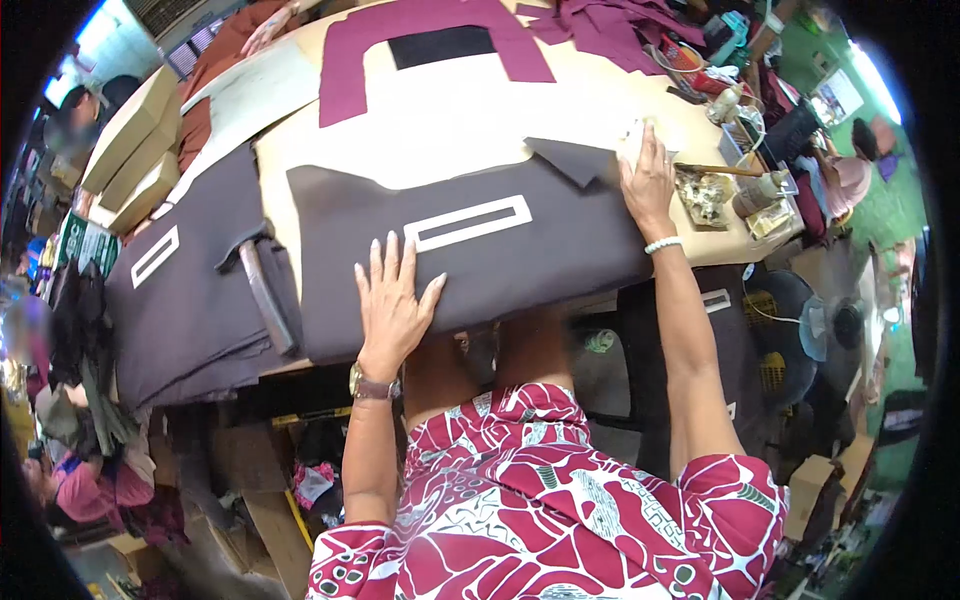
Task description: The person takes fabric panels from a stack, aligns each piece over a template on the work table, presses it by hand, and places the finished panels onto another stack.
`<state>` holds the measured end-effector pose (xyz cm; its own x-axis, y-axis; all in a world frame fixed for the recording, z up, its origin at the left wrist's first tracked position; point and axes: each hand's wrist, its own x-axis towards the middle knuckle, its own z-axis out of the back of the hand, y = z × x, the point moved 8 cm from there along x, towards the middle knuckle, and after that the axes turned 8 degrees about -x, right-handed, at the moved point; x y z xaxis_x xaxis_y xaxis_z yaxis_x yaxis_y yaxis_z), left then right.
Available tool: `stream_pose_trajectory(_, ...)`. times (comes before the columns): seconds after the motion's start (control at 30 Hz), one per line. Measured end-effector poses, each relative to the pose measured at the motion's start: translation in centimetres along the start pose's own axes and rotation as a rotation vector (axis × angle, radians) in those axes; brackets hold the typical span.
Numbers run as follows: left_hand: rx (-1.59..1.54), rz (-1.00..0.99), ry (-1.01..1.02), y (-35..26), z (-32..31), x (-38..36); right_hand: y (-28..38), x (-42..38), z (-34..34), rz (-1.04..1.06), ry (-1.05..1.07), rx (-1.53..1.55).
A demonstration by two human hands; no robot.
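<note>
A dark fabric panel (530,245) lies flat across the front of the table. On it rests a white strip bent into a narrow rectangular frame shape (468,222). My left hand (392,305) lies open on the fabric, its fingertips close to the strip's left end. My right hand (650,185) reaches past the panel's right edge, fingers stretched out over a small whitish thing (632,143) that I cannot make out. A folded dark flap (575,160) lies at the panel's upper edge, left of that hand.
A hammer (266,295) rests on stacked dark fabric (195,310) at the left, beside another white frame piece (155,257). Maroon pieces (350,65) lie at the back. A smeared tray (703,197) and a bottle (757,195) stand at the right edge. A fan (835,325) stands below.
</note>
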<state>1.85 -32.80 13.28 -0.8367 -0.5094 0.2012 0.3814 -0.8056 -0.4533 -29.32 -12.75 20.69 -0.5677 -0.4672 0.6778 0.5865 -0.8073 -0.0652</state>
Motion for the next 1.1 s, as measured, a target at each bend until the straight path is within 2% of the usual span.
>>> stream_pose_trajectory(0.03, 0.008, -0.001, 0.012, -0.1, 0.1, 0.0, -1.0, 0.9, 0.3, -0.030, -0.116, -0.022)
stream_pose_trajectory(0.13, 0.020, 0.000, 0.026, -0.5, 0.2, 0.1, -4.6, 3.2, -0.3, -0.070, 0.025, -0.146)
stream_pose_trajectory(0.17, 0.021, -0.001, 0.023, -0.6, 0.3, 0.1, -6.0, 3.6, -1.4, -0.117, 0.224, -0.177)
stream_pose_trajectory(0.27, 0.019, 0.003, 0.011, -0.6, 0.5, 0.1, -6.8, 4.0, -1.9, -0.167, 0.451, -0.238)
stream_pose_trajectory(0.5, 0.014, 0.016, -0.004, -0.9, 0.9, 0.0, -7.4, 5.0, -4.3, -0.167, 0.667, -0.254)
stream_pose_trajectory(0.7, 0.017, 0.016, -0.009, -0.8, 0.8, 0.0, -7.4, 4.7, -0.4, -0.086, 0.260, -0.296)
stream_pose_trajectory(0.8, 0.013, 0.010, -0.012, -0.9, 0.8, 0.1, -7.1, 3.1, 0.0, -0.037, 0.355, -0.340)
stream_pose_trajectory(1.03, 0.006, 0.007, -0.026, -0.6, 0.7, -0.1, -3.6, 3.1, 1.3, 0.106, 0.399, -0.412)
stream_pose_trajectory(1.1, 0.013, 0.000, -0.031, -0.4, 0.5, 0.0, -0.2, 2.8, 2.5, 0.216, 0.270, -0.291)
